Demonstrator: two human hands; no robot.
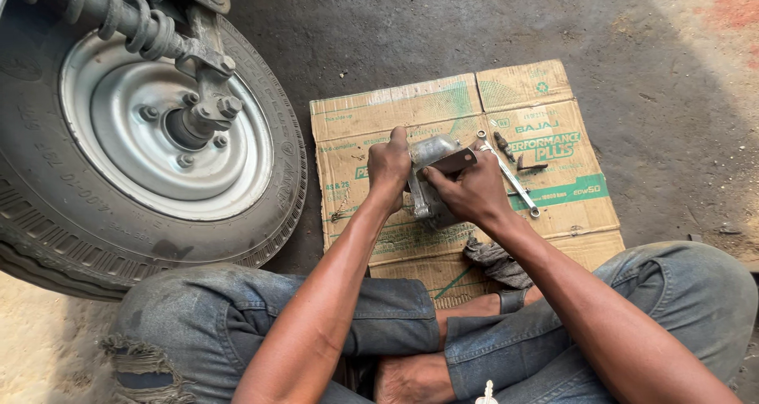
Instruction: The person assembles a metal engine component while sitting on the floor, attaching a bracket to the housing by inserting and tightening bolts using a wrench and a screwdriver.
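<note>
we sit cross-legged on the grey concrete floor (443, 24) with a flattened brown cardboard sheet (379, 115) spread in front of our knees, likely there to keep small parts out of the grit. on it, between our hands, stands a dull silver cast-metal housing (431, 151), upright and just off the middle of the sheet. our left hand (389, 167) is closed into a tight fist against the housing's left side, thumb up, which looks like bracing it so it cannot turn or slide. our right hand (473, 190) is curled shut around the right side and pinches a flat dark metal tool (454, 162) laid across the top of the part; we cannot tell what kind of tool it is.

both forearms run forward and inward from the knees, elbows bent, wrists nearly meeting over the part.

just right of the hands a slim steel spanner (512, 181) lies slantwise on the cardboard, with two small dark bolts (514, 155) beside it, kept within easy reach. a grey crumpled rag (494, 262) sits at the near edge by our ankle. to the left, well apart, stands a black tyre on a silver wheel rim (118, 135) with a coil spring (118, 13) above its hub.
</note>
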